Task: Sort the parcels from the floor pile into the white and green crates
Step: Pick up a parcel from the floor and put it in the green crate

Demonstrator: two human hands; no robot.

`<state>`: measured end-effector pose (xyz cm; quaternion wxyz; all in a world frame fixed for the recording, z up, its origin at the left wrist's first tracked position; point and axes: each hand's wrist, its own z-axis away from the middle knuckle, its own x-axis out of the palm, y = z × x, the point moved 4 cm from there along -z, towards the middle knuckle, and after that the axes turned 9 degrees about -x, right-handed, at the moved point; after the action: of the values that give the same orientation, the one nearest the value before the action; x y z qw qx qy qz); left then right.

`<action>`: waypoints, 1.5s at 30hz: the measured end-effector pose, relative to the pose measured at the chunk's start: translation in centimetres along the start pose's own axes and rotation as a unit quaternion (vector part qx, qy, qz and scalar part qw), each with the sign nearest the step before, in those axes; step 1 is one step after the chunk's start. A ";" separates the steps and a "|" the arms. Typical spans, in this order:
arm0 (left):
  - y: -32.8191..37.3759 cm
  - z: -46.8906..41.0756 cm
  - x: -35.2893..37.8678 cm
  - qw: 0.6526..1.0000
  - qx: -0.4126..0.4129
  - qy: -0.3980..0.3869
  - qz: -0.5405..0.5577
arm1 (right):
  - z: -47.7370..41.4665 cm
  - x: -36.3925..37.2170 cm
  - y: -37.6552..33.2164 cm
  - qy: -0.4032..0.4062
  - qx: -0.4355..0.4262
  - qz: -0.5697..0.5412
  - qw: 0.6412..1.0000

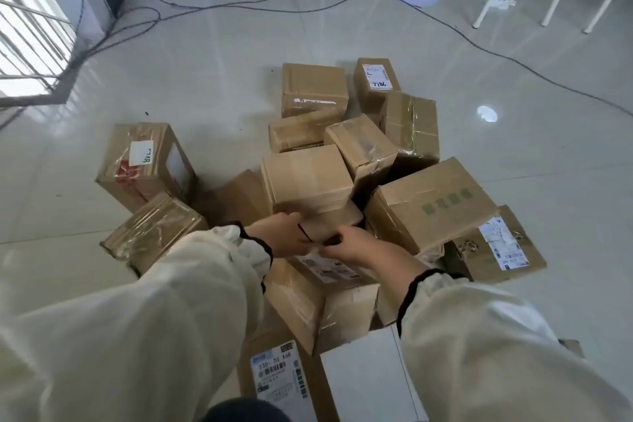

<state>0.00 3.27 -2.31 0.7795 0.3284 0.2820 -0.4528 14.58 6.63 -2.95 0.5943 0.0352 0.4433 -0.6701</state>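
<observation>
I see brown cardboard parcels (308,178), small parcel (330,221) plain tan. Labels (274,377) white, black barcodes. Big box (431,205) has faded green print; left box (144,161) has red patch. My sleeves (154,301) cream, cuffs (260,247) black. Floor (205,79) pale grey.

Brown taped cardboard parcels (428,202) piled on floor (205,86), small parcel (330,221) atop centre
</observation>
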 end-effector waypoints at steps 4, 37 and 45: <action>-0.9 0.0 0.9 0.999 -0.026 -0.021 -0.019 | 0.0 0.0 0.0 -0.011 0.039 0.024 0.999; -2.8 1.9 -4.7 0.965 0.084 0.193 0.159 | 2.9 6.7 -3.3 -0.006 0.231 -0.436 0.870; -11.7 6.7 4.1 0.842 -0.284 0.248 0.386 | -3.7 0.7 -4.7 0.151 0.032 -0.105 0.982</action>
<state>-7.67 -8.39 -4.15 0.8545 0.2762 0.4323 0.0813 8.72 7.96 -2.98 0.4448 0.1082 0.5079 -0.7297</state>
